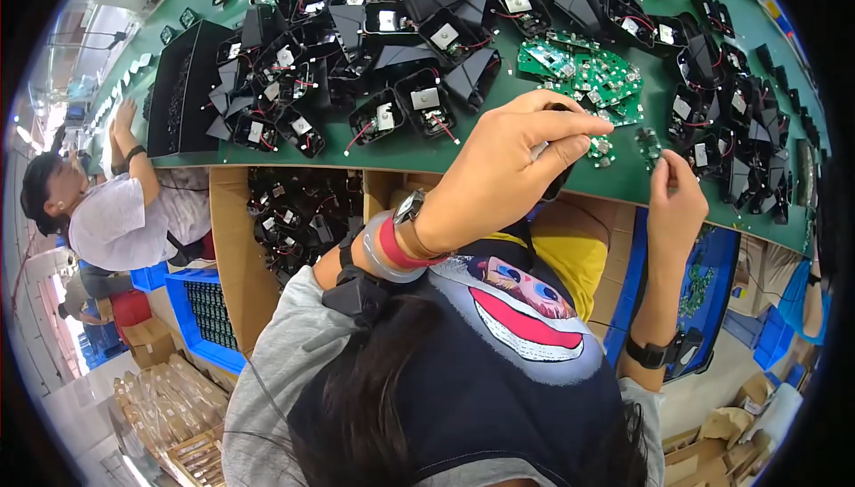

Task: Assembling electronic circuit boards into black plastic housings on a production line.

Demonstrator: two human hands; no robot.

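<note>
My left hand (pixel 499 175) is closed at the table's front edge, with thumb and fingers curled round a black plastic housing (pixel 556 184) that they mostly hide. To its right, my right hand (pixel 677 195) pinches the lower end of a small dark-green circuit board (pixel 648 142) between thumb and fingertips. A pile of bare green circuit boards (pixel 606 77) lies just beyond my left hand. Open black housings (pixel 426 99) with red wires and pale square parts inside are heaped behind and to the left of it.
The green table (pixel 499 135) holds another group of black housings (pixel 735 104) at the right. A black bin (pixel 183 86) stands at the left, near a co-worker (pixel 107 202). Under the table edge are a carton of black parts (pixel 303 211) and a blue tray (pixel 717 300) with green boards.
</note>
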